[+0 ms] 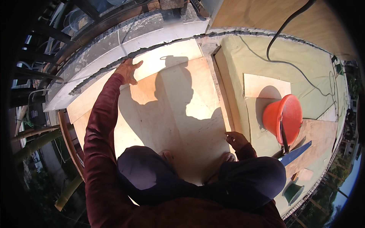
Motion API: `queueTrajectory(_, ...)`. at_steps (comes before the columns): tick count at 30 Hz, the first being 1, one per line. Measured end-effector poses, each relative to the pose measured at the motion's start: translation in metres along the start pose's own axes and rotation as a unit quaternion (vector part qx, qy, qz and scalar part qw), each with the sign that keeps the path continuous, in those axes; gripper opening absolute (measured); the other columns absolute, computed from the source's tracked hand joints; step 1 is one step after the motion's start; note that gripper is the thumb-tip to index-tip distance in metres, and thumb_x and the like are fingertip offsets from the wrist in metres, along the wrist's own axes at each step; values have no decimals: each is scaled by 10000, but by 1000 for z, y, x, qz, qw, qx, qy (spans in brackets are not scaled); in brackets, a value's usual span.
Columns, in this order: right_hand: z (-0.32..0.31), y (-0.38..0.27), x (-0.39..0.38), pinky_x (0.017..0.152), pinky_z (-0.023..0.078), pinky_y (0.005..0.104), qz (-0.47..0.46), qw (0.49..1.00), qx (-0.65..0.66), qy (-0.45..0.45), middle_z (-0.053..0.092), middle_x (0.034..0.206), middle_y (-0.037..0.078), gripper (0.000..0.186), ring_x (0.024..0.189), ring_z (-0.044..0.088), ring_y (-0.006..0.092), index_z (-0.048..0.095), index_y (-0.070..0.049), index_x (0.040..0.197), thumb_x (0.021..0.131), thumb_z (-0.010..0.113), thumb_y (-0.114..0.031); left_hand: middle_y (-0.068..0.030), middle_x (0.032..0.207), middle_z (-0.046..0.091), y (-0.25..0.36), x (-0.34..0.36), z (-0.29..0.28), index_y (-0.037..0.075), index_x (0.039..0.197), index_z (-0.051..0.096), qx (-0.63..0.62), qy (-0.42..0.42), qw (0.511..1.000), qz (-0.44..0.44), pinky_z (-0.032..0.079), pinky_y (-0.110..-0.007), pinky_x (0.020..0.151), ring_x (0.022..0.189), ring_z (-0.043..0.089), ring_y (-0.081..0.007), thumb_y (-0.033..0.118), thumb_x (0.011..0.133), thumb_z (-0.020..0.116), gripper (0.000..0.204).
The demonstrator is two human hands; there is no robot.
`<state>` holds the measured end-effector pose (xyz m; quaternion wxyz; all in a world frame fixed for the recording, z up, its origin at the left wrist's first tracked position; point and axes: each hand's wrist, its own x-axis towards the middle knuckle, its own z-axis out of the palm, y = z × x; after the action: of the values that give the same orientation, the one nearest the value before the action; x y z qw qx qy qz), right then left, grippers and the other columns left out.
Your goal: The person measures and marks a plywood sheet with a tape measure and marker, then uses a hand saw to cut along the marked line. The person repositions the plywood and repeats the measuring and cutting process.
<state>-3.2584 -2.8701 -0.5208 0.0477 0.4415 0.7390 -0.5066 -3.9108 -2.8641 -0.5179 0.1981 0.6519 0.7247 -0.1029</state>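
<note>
outdoor rooftop deck in sun. plywood sheet [171, 114] lies flat under the squatting person, long axis 12 to 6. left hand [128, 71] spread flat, gripping nothing, on its far edge at 11; right hand [236, 140] loosely curled, fingertips touching its right edge at 3, nearer the body.

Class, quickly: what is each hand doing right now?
Left hand: open, fingers spread on the plywood sheet, far edge.
Right hand: fingers curled, touching its right edge.

Long maroon sleeves, dark trousers, bare hands, feet seemingly bare
</note>
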Motion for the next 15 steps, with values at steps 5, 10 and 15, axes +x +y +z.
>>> queueTrajectory(5,2,7,-5,808,540,346,22,999,-18,26,707,994,112,309,864,667,216,684,-67,1207,919,694,-179,-255,1576,292,-5,5,-12,359,1566,305,-29,-53,998,-18,238,-414,1232,1485,258,-394,283,549,927,1195)
queueTrajectory(10,-17,15,-44,806,543,370,73,991,-39,101,713,1015,136,261,891,683,254,698,-45,1140,919,676,-183,-256,1595,272,-5,4,-19,394,1575,258,10,-57,998,-31,222,-450,1230,1490,257,-390,331,572,920,1203)
queueTrajectory(15,-41,-2,-128,811,549,382,142,979,-25,141,711,1084,170,302,926,691,297,690,-24,1155,944,639,-233,-302,1573,285,-16,-8,-21,377,1573,274,13,-59,997,-41,258,-485,1212,1472,276,-442,308,554,919,1208)
